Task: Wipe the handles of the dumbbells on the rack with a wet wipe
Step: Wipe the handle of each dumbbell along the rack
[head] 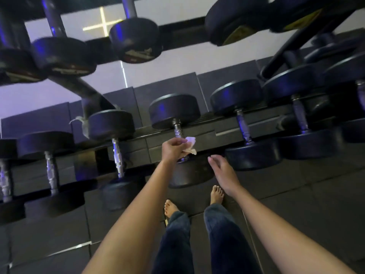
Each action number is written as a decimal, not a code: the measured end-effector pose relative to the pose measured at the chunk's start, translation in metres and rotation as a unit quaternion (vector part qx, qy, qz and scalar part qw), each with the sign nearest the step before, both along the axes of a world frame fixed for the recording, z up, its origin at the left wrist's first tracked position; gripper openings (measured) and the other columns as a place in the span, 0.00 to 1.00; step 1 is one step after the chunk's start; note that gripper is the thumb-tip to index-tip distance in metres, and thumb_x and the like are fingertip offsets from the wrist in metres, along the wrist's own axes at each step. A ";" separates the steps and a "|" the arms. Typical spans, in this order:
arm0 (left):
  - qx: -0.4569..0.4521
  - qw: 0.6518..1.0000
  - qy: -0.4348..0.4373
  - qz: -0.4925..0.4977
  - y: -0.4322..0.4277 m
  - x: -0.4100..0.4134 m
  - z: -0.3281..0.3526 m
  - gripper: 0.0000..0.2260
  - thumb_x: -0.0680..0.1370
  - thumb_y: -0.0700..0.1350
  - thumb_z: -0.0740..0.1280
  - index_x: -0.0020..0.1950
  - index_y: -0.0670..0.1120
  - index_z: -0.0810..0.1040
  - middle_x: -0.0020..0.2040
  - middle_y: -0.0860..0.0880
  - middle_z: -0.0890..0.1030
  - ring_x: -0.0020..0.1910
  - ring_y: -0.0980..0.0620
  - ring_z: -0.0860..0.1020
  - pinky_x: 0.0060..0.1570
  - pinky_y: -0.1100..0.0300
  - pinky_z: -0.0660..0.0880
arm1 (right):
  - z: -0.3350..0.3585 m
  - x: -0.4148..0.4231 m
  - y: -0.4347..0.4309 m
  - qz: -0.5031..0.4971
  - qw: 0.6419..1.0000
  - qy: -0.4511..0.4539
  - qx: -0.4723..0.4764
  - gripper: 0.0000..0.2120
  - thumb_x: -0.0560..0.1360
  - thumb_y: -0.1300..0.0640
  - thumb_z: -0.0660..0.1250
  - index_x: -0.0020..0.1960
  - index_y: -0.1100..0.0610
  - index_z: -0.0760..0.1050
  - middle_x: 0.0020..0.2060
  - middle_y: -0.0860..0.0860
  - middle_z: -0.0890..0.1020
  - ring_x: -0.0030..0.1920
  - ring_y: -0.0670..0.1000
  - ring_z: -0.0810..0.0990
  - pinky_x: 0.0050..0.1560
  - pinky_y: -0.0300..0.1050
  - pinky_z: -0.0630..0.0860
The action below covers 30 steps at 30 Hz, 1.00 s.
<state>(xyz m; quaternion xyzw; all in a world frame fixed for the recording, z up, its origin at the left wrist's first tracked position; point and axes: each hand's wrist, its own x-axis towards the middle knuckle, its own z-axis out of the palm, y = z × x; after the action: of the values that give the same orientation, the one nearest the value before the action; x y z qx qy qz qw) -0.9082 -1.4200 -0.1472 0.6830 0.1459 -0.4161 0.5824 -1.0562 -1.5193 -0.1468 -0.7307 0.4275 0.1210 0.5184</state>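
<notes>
gym rack [223,127], wipe [190,144] pinched in left hand [172,150]

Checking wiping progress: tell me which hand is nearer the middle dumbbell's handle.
Left. The left hand, pinching the wet wipe, is right at the handle; the right hand hangs open lower right, off it.

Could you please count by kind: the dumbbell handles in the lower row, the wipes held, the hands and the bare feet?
Handles: 7, the last cut by the frame edge
Wipe: 1
Hands: 2, left hand, right hand
Feet: 2
Total: 12
</notes>
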 end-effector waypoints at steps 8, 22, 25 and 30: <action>-0.040 0.997 -0.026 -0.064 -0.034 -0.029 0.065 0.05 0.71 0.36 0.73 0.44 0.40 0.78 0.45 0.43 0.80 0.37 0.52 0.79 0.38 0.63 0.79 | 0.083 -0.016 -0.024 -0.094 0.993 -0.042 -0.060 0.14 0.78 0.48 0.61 0.44 0.57 0.77 0.37 0.50 0.80 0.43 0.51 0.78 0.44 0.46 0.70; -0.047 0.997 -0.026 -0.061 -0.137 -0.083 0.091 0.04 0.73 0.34 0.71 0.43 0.39 0.77 0.41 0.42 0.80 0.30 0.58 0.79 0.31 0.65 0.78 | 0.093 -0.049 -0.147 -0.020 0.996 -0.019 -0.088 0.15 0.78 0.46 0.60 0.48 0.56 0.78 0.46 0.56 0.83 0.50 0.57 0.80 0.44 0.46 0.70; -0.014 1.000 -0.025 0.003 -0.168 -0.095 0.075 0.05 0.73 0.33 0.71 0.40 0.41 0.77 0.39 0.42 0.79 0.32 0.54 0.78 0.40 0.57 0.78 | 0.075 -0.057 -0.188 0.055 0.995 -0.008 -0.084 0.15 0.78 0.43 0.59 0.48 0.53 0.77 0.46 0.53 0.83 0.50 0.54 0.80 0.50 0.49 0.73; 0.083 0.988 -0.077 0.103 -0.206 -0.112 0.022 0.07 0.71 0.33 0.72 0.38 0.44 0.79 0.35 0.45 0.78 0.35 0.49 0.76 0.36 0.59 0.76 | 0.017 -0.075 -0.246 0.164 0.982 -0.022 -0.095 0.13 0.78 0.47 0.61 0.53 0.55 0.77 0.52 0.51 0.81 0.54 0.53 0.78 0.52 0.46 0.73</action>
<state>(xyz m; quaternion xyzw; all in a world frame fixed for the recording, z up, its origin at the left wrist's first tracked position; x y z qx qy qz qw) -1.0203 -1.6260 -0.1248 0.7402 0.2042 -0.2861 0.5732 -1.1309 -1.7653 -0.1293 -0.8395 0.2998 0.1473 0.4286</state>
